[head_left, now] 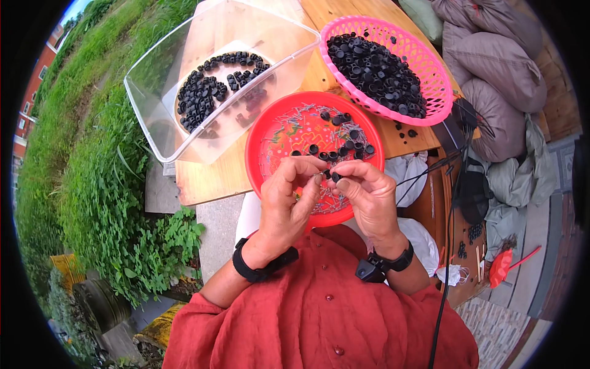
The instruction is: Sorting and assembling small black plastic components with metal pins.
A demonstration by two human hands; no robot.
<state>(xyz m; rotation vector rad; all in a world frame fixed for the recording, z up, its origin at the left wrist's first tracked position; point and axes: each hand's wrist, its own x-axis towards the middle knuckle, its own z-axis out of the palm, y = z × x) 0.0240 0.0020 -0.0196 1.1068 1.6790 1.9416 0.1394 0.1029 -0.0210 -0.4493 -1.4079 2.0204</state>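
Observation:
My left hand (pixel 289 200) and my right hand (pixel 369 197) meet over the near part of a round red tray (pixel 253 157), both with fingertips pinched. A small black plastic cap (pixel 335 177) is between my right thumb and forefinger. Just beside it, another black piece (pixel 327 174) touches my left fingertips; what exactly the left pinch holds is partly hidden. On the tray's patterned bottom lie many thin silvery screws or pins (pixel 292 126) and several loose black caps (pixel 332 156), some with the hollow side up.
Beyond the tray stands a pink lattice basket (pixel 439 80) heaped with black caps. A clear plastic bin (pixel 147 135) at the far left holds black pieces in a round dish. Both rest on a wooden table (pixel 206 184). A black cable (pixel 447 258) hangs at the right, near bags.

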